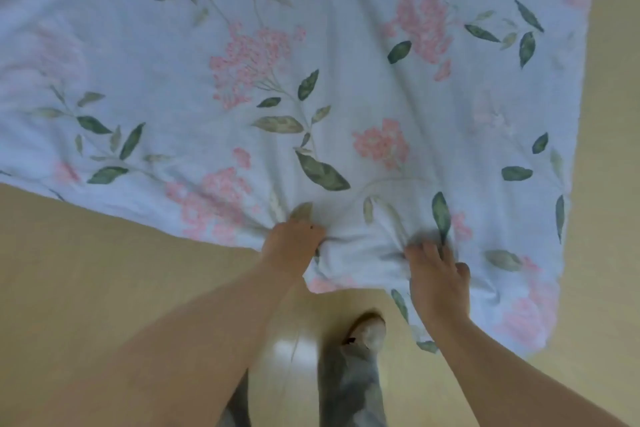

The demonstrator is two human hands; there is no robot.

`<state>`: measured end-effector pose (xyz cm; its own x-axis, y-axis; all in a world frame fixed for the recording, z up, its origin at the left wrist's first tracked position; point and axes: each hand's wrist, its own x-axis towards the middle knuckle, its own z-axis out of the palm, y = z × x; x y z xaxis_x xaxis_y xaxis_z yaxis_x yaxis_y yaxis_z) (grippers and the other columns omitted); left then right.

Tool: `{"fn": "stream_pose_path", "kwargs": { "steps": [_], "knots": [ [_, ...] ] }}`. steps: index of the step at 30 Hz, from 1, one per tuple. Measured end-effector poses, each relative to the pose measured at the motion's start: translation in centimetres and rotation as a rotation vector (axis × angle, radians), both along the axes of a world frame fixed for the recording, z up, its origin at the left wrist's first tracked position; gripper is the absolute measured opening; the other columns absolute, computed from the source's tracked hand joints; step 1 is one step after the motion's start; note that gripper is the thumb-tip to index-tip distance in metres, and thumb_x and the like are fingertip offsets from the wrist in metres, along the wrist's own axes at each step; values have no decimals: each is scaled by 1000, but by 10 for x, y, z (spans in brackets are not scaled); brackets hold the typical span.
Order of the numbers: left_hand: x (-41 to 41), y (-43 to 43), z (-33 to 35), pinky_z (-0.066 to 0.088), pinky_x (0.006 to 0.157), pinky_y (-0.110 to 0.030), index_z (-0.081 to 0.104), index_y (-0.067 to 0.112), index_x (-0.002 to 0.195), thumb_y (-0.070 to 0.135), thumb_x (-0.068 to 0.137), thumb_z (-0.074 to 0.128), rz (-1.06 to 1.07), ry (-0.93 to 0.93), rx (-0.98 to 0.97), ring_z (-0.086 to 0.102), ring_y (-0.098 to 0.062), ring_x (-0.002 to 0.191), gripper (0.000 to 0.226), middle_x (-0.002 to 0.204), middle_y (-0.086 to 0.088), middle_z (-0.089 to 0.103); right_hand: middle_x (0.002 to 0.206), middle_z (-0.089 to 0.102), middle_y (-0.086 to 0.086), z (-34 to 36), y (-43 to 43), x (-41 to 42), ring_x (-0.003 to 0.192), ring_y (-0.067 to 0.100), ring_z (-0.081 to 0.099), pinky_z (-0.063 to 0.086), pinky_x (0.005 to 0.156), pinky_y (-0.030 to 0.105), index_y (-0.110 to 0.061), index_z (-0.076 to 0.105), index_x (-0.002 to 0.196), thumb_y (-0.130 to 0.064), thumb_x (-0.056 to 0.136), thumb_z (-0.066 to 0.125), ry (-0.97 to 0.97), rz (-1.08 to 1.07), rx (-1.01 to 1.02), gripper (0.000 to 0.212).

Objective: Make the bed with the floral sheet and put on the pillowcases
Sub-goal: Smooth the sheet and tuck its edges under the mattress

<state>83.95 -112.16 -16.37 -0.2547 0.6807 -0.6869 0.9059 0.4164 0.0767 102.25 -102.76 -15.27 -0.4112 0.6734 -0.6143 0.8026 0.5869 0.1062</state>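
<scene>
The floral sheet (311, 62) fills the upper two thirds of the frame, pale blue-white with pink flower clusters and dark green leaves. It spreads from the left edge to the upper right, where its side edge runs down beside the tan floor (86, 270). Its lower edge slants from the middle left down toward the lower right, with one corner hanging at the lower right of the frame. Long soft creases run through the cloth from the top toward the two hands.

The left hand (292, 246), just left of centre in the lower half, is closed into a fist on the sheet's lower edge, bunching the cloth into tight folds at its knuckles. The right hand (438, 274), a little lower and to the right, grips the same edge with its fingers curled over a gathered fold and the thumb out to the side. Between the two hands the edge sags in a short loose fold. Both bare forearms reach in from the bottom of the frame.

Below the hands, at bottom centre, a foot (369, 331) and a grey trouser leg (349, 388) show above the glossy floor, blurred.
</scene>
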Motion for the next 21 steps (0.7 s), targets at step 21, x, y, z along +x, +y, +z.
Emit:
{"fn": "stream_pose_path", "kwargs": {
  "steps": [21],
  "knots": [
    [150, 102, 36, 42, 82, -32, 43, 20, 132, 6, 93, 40, 322, -220, 271, 49, -24, 115, 42, 125, -3, 48, 128, 49, -3, 42, 130, 88, 118, 19, 47, 36, 97, 28, -23, 44, 130, -17, 95, 41, 119, 278, -47, 35]
  ]
}}
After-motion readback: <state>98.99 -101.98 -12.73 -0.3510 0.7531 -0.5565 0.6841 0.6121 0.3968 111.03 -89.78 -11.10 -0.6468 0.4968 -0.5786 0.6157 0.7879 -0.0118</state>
